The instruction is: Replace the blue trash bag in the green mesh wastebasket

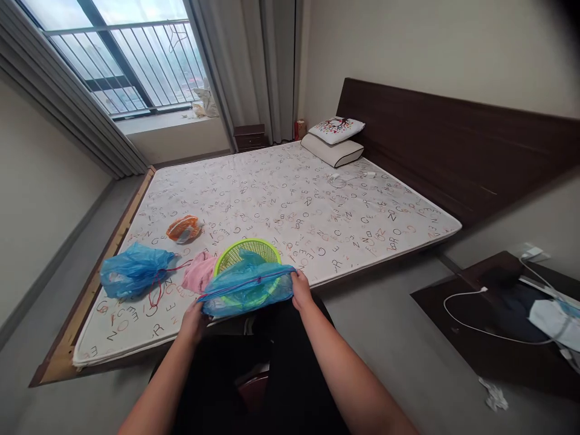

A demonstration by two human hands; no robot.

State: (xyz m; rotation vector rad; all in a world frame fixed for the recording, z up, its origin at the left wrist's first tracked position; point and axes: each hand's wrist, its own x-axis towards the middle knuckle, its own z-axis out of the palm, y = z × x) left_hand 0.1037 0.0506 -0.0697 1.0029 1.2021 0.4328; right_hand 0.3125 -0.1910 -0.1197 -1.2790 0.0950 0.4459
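A translucent blue plastic bag (249, 293) with a red drawstring along its top edge is stretched sideways between my two hands. My left hand (194, 320) grips its left corner and my right hand (301, 290) pinches the right corner. Behind and partly under the bag is a lime green basket (269, 251), with bluish-green plastic inside it. A pink cloth (199, 272) lies against the basket's left side. Farther left on the mattress are another blue bag (136, 270) with red strings and an orange bag (184, 228).
The patterned mattress (254, 199) spans the middle, with pillows (335, 148) by the dark headboard (430, 133). At right a dark nightstand (462, 314) bears a white cable and a mask (550, 320). Crumpled tissue (493, 396) lies on the floor.
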